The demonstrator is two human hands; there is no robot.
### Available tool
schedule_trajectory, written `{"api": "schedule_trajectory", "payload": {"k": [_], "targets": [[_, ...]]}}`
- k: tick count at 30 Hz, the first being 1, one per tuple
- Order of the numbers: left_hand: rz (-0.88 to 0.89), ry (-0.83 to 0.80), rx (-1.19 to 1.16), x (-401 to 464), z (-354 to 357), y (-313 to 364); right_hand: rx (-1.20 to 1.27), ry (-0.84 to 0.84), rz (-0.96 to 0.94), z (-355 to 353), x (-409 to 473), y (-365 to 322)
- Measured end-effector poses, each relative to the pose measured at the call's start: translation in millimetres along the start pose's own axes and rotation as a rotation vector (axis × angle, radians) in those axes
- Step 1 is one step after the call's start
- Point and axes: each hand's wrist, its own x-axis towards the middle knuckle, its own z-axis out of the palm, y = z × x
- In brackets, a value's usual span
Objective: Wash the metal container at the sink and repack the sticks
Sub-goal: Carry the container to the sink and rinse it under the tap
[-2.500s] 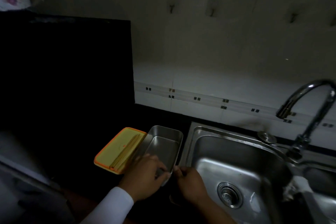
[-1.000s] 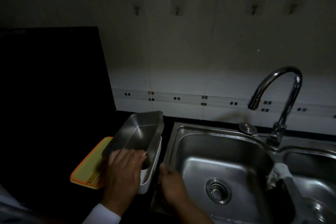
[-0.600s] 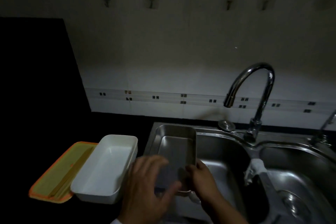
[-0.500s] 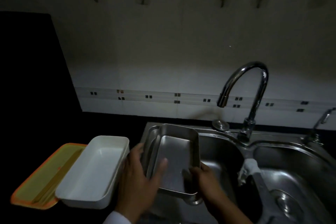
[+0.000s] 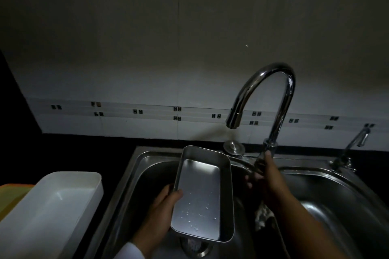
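Two boxes sit at far left on the dark surface (image 5: 69,143): an orange-rimmed lid (image 5: 10,193) and, against it, an empty white tray (image 5: 50,212). Over the left basin of the sink (image 5: 136,166), the left hand (image 5: 160,214) has its fingers (image 5: 175,194) clamped on the metal container (image 5: 203,193), thumb inside the rim, open side up. Right of it, the right hand (image 5: 267,178) grasps the base of the faucet (image 5: 271,94).

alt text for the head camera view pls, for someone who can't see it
In a dim kitchen, the left hand holds an empty metal container over the left basin of a steel sink, while the right hand grips the base of the tap. A white tray sits on the counter to the left.
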Motion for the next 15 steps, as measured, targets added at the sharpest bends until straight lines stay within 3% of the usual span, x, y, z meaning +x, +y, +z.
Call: {"api": "schedule_trajectory", "payload": {"k": [3, 15], "targets": [[0.032, -0.041, -0.062, 13.1, 7.9, -1.7, 0.062, -0.108, 0.026, 6.2, 7.4, -8.0], [-0.006, 0.055, -0.126, 33.2, 2.7, -18.5, -0.003, -0.087, -0.056, 0.2, 30.4, 6.5]]}}
